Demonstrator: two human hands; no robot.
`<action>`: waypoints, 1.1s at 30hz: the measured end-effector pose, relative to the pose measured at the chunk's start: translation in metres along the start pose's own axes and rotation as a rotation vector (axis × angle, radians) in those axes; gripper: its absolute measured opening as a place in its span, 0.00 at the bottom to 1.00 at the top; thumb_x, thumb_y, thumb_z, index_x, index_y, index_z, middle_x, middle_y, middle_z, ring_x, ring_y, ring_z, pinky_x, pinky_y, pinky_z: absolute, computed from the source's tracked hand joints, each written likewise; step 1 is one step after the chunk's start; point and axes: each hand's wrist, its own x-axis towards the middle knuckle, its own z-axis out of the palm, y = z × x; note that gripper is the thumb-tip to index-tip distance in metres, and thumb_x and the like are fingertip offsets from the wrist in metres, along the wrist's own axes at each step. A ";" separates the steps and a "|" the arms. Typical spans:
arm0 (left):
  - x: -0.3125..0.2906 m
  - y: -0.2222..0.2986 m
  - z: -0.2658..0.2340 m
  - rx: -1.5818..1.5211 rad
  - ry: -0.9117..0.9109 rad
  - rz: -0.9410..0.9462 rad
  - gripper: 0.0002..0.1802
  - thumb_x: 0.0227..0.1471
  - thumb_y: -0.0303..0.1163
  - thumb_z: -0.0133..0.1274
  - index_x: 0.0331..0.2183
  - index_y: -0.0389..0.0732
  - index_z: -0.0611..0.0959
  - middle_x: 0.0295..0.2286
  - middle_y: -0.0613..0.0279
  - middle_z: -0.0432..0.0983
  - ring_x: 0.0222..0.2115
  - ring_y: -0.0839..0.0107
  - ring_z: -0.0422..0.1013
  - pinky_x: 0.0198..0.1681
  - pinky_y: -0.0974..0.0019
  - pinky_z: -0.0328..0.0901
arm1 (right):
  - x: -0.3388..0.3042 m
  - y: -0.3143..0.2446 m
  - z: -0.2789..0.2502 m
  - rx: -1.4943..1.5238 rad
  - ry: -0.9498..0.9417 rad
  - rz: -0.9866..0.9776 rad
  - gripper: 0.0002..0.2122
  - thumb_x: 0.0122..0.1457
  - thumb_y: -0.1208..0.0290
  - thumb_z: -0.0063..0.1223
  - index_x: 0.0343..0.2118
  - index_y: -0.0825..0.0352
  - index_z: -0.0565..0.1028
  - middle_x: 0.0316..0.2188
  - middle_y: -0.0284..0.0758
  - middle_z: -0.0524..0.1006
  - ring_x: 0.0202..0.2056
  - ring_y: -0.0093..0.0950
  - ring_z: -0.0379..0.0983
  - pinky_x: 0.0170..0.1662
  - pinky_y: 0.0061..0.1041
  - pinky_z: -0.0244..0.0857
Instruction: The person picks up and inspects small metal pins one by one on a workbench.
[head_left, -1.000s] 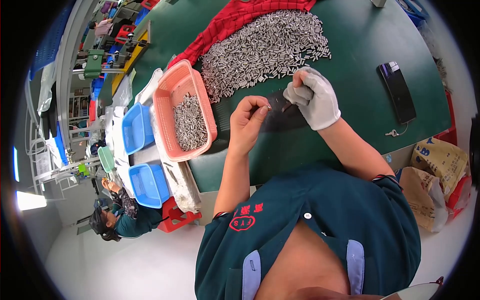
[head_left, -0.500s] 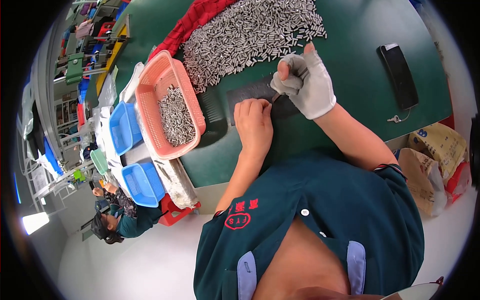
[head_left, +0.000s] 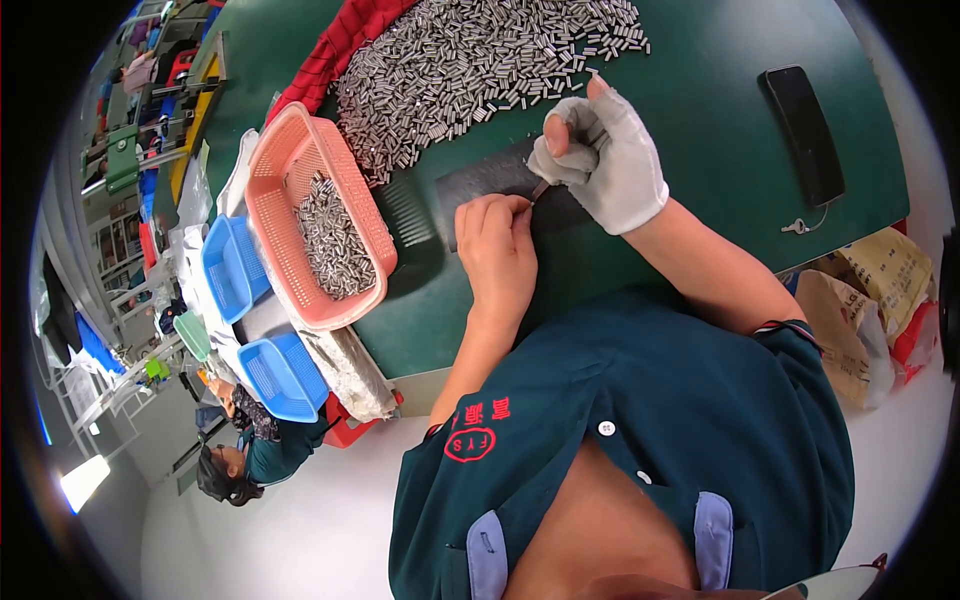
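Observation:
My bare left hand [head_left: 496, 238] rests on the near part of a dark flat mat [head_left: 470, 190]. Its fingers are bent and pinched together, and what they hold is hidden. Just to its right, my right hand [head_left: 612, 160] wears a white glove with bare thumb and fingertip showing. It is closed around a small thin metal piece [head_left: 541, 189] whose end meets the left fingertips; its kind is not clear. Beyond both hands spreads a large heap of short shiny metal pins [head_left: 480, 65]. More such pins [head_left: 335, 240] lie in a pink basket [head_left: 262, 190] at the left.
A red checked cloth [head_left: 325, 55] borders the heap on the green table [head_left: 700, 60]. Two blue baskets [head_left: 283, 380] stand beyond the pink one. A black phone [head_left: 805, 135] with a key [head_left: 797, 227] lies at right, above some bags [head_left: 850, 320]. Another person [head_left: 270, 445] sits at far left.
The view has shifted slightly, so the baskets and heap sit further left in the picture. Both hands keep nearly the same pose over the mat.

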 end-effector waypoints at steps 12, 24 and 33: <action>0.000 0.001 -0.002 -0.013 -0.009 -0.008 0.06 0.42 0.18 0.56 0.27 0.37 0.78 0.28 0.57 0.73 0.32 0.57 0.67 0.36 0.60 0.63 | 0.001 0.000 0.003 0.012 0.020 0.025 0.26 0.64 0.52 0.34 0.17 0.68 0.70 0.10 0.25 0.56 0.15 0.18 0.45 0.22 0.20 0.42; -0.002 0.000 0.004 -0.038 0.027 -0.034 0.06 0.41 0.18 0.56 0.25 0.37 0.78 0.27 0.58 0.73 0.31 0.58 0.67 0.36 0.61 0.62 | -0.006 0.001 0.002 -0.168 -0.020 0.048 0.23 0.63 0.52 0.38 0.21 0.68 0.71 0.17 0.30 0.68 0.18 0.19 0.56 0.24 0.18 0.51; -0.006 -0.004 0.007 -0.046 0.059 -0.027 0.07 0.40 0.18 0.57 0.25 0.38 0.77 0.27 0.59 0.73 0.31 0.59 0.68 0.36 0.61 0.62 | -0.016 0.005 0.010 -0.324 0.030 0.080 0.22 0.63 0.54 0.38 0.21 0.68 0.70 0.18 0.32 0.68 0.24 0.20 0.61 0.29 0.19 0.58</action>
